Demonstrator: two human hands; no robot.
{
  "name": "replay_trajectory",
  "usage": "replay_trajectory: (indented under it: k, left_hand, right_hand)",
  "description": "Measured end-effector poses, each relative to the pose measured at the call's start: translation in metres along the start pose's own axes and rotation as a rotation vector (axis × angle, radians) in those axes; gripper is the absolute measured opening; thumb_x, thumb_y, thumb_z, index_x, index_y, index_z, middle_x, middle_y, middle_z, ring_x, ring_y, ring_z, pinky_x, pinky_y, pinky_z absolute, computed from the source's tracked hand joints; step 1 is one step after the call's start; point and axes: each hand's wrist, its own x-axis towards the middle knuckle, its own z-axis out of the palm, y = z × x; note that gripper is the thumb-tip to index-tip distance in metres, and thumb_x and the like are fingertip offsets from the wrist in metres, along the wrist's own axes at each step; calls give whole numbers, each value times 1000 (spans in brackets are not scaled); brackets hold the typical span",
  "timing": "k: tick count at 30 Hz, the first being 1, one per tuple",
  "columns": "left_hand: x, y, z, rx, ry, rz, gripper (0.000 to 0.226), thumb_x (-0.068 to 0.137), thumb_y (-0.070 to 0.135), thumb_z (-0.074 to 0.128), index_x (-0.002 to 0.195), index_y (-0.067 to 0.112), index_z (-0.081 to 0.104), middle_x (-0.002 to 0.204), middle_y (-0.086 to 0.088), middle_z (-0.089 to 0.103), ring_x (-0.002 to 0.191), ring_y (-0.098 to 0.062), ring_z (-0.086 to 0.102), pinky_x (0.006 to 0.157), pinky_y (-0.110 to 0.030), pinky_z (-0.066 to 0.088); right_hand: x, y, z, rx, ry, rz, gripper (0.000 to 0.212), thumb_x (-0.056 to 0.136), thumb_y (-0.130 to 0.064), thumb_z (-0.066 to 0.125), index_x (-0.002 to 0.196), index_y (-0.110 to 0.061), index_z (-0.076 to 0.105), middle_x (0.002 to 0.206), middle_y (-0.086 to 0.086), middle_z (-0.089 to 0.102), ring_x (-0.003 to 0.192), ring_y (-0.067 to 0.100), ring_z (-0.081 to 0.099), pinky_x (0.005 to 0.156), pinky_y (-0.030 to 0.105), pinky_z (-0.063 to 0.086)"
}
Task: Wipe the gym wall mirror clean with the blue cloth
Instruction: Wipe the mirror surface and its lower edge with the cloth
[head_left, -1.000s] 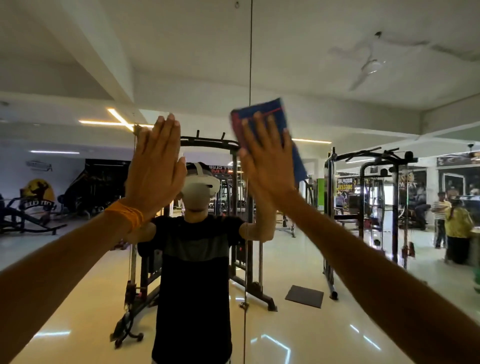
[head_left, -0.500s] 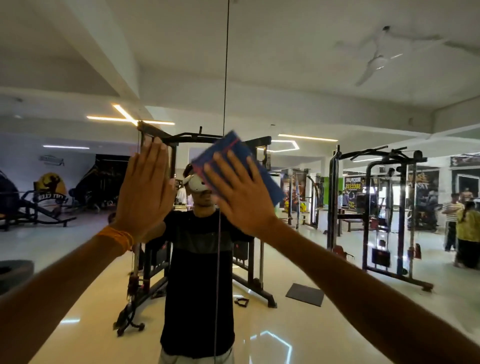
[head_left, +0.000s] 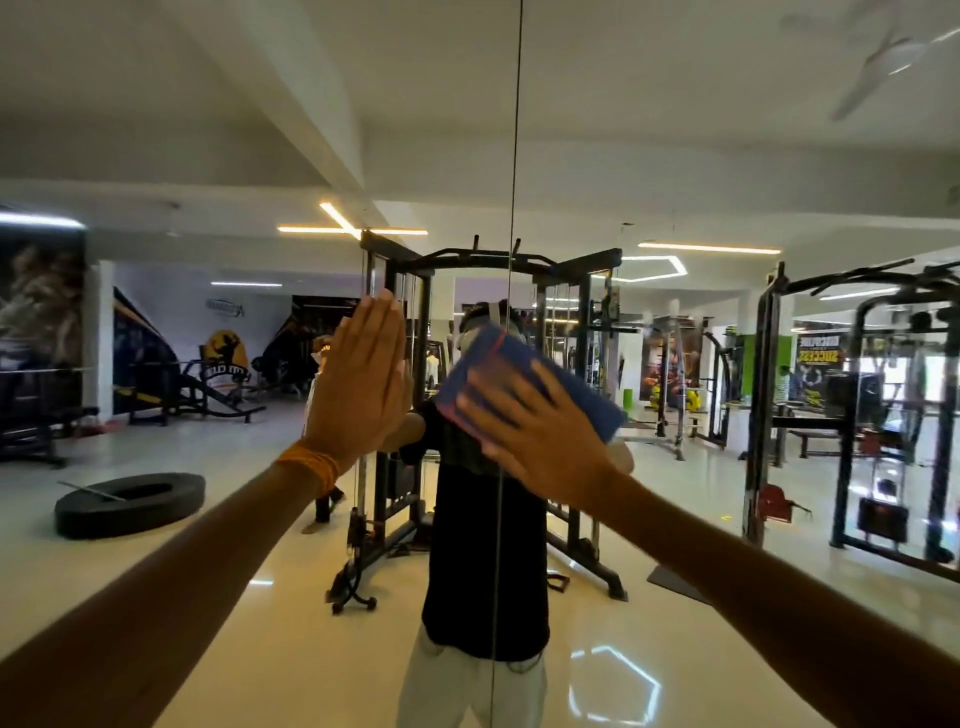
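1. Two arms reach far out to the wall mirror (head_left: 675, 156); I read both hands as at or on the glass.
2. Left hand (head_left: 358, 387): flat, fingers straight and together, pointing up, nothing in it. Palm faces the glass; I can't confirm contact. Orange band (head_left: 307, 464) on that wrist.
3. Right hand (head_left: 540, 434): fingers spread and roughly straight, motion-blurred, palm pressing the blue cloth (head_left: 511, 371) onto the glass. No curl round the cloth that I can make out.
4. Blue cloth: folded flat, tilted, red stripe near its upper left edge. It sits under the right palm and sticks out above and to the right of the fingers. It is just right of the left hand, not touching it.
5. Vertical panel seam (head_left: 515, 130) runs down the mirror; the cloth lies across it, over the lower part of the reflected headset.
6. Reflected in the glass: cable rack (head_left: 519, 257) at centre, black tyre (head_left: 130, 501) on the floor at left, ceiling fan (head_left: 891, 60) top right.
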Motion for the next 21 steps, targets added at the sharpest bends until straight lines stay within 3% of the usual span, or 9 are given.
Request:
replay_trajectory:
  k: [4, 6, 9, 10, 14, 17, 19, 21]
  left_hand:
    - [-24, -10, -3, -16, -46, 16, 66, 106, 32, 29, 163, 4, 14, 172, -15, 9, 160, -30, 6, 128, -54, 14]
    - [-29, -10, -3, -48, -48, 17, 65, 106, 30, 30, 163, 4, 14, 172, -15, 8, 160, -30, 5, 129, -51, 10]
    - [-37, -13, 2, -71, -42, 9, 65, 106, 25, 36, 164, 4, 14, 173, -14, 7, 160, -29, 3, 130, -51, 9]
    - [-43, -15, 4, -78, -49, 3, 66, 106, 24, 37, 164, 3, 13, 173, -14, 6, 160, -29, 2, 129, -53, 10]
    - [-69, -24, 5, -121, -85, -9, 66, 106, 24, 36, 164, 4, 13, 173, -12, 5, 161, -27, 1, 130, -49, 8]
    - [-82, -28, 2, -131, -104, 7, 63, 108, 28, 30, 164, 4, 14, 173, -12, 6, 161, -27, 2, 131, -44, 3]
    - [-83, -29, 1, -146, -109, 1, 62, 107, 29, 28, 163, 4, 16, 173, -13, 8, 160, -28, 3, 131, -45, 3]
    - [-83, -26, 2, -186, -111, -20, 61, 108, 25, 31, 163, 4, 16, 173, -12, 8, 160, -28, 3, 131, -48, 4]
  right_hand:
    - [-28, 6, -3, -23, -95, -250, 66, 103, -40, 40, 164, -28, 18, 171, 6, 16, 159, 31, 12, 129, 53, -2]
    - [6, 36, -13, -46, -112, -124, 70, 103, -40, 40, 164, -29, 10, 173, 7, 9, 160, 32, 5, 128, 55, -2]
    - [45, 54, -22, -16, 19, 339, 62, 111, -44, 29, 166, -27, 8, 174, 7, 9, 160, 31, 5, 129, 52, -2]
    - [44, 41, -18, 13, 28, 390, 61, 111, -46, 26, 166, -26, 10, 174, 7, 8, 161, 30, 4, 129, 52, -4]
    - [-30, -50, 12, 73, -66, 55, 64, 109, -49, 27, 166, -27, 6, 173, 5, 1, 160, 29, -1, 128, 53, -7]
    - [-48, -48, 18, 28, -80, -98, 68, 108, -45, 33, 166, -27, 3, 173, 4, 3, 160, 28, 2, 129, 51, -4]
    - [-25, -20, 13, 7, -21, 9, 69, 107, -40, 41, 165, -24, 8, 172, 7, 7, 159, 30, 6, 129, 50, -7]
    - [-4, 2, 8, -2, 57, 235, 76, 102, -33, 59, 164, -18, 17, 171, 12, 17, 158, 33, 12, 129, 49, -7]
